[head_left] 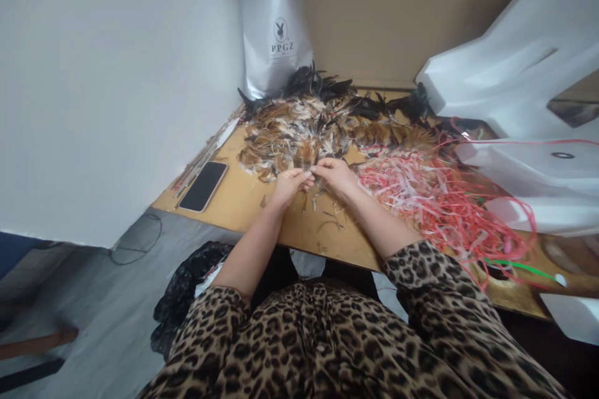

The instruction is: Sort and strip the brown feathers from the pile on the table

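Observation:
Both my hands meet over the near edge of a heap of brown and cream feathers on the wooden table. My left hand is closed in a pinch, thumb against fingers. Beside it, fingertips touching, my right hand pinches too. A small brown feather tuft stands up from between the fingertips, seemingly held by both hands. Its lower ends are hidden by the fingers. Loose feather bits lie on the tabletop just below my hands.
A phone lies at the left. Dark feathers lie behind the heap, by a white printed bag. Tangled pink and red strips cover the right side, near a white sewing machine. A black plastic bag sits below.

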### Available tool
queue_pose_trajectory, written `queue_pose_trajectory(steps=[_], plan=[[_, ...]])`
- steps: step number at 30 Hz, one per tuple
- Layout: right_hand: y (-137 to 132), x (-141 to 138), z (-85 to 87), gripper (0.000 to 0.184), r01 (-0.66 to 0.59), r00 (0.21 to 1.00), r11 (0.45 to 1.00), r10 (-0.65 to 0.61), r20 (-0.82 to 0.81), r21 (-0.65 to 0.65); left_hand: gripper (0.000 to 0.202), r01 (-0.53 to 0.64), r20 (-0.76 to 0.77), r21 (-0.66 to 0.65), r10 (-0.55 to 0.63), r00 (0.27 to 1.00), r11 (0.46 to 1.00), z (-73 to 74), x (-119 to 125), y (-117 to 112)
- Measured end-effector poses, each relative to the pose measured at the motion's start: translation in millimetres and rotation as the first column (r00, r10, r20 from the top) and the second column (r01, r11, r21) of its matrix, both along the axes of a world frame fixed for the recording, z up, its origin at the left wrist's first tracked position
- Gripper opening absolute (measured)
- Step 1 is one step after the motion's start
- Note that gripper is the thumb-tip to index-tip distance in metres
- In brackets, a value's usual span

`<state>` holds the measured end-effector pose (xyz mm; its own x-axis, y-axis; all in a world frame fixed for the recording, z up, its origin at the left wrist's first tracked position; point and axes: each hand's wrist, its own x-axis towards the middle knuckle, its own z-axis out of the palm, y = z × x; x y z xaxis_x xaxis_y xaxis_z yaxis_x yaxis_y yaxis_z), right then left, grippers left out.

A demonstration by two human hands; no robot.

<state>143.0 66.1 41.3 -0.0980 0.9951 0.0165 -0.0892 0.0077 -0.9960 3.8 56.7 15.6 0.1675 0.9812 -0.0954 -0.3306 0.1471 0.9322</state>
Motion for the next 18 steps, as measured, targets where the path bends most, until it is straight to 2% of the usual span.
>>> queue_pose_trajectory(steps=[5,8,11,13,15,18], plan=[[0.7,-5.3,-5.7,0.028,0.032,0.999,0.999,-0.032,-0.001,0.025,0.021,-0.008,-0.075,0.049,0.011,0.997,0.999,-2.2,0.4,-0.1],[3.6,-2.9,-5.6,0.028,-0.012,1.0,1.0,0.012,0.012,0.012,0.021,-0.014,-0.099,0.078,0.022,0.995,0.997,-2.9,-0.9,1.1],[9.0,9.9,-2.1,0.026,-0.056,0.985,0.998,0.05,0.164,0.036,0.023,-0.068,-0.06,0.071,0.072,0.996,0.995,-3.3,-4.6,3.6],[12.1,22.1,0.7,0.021,-0.091,0.923,0.992,0.053,0.381,0.083,0.024,-0.133,0.007,0.045,0.133,0.991,0.99,-3.5,-7.7,5.8],[13.3,32.2,2.5,0.017,-0.161,0.819,0.981,0.069,0.57,0.112,0.024,-0.191,0.079,0.006,0.19,0.979,0.982,-3.2,-10.4,7.9],[10.4,36.2,2.6,0.015,-0.213,0.702,0.963,0.036,0.711,0.162,0.02,-0.239,0.153,-0.049,0.244,0.958,0.97,-1.6,-12.3,9.7]])
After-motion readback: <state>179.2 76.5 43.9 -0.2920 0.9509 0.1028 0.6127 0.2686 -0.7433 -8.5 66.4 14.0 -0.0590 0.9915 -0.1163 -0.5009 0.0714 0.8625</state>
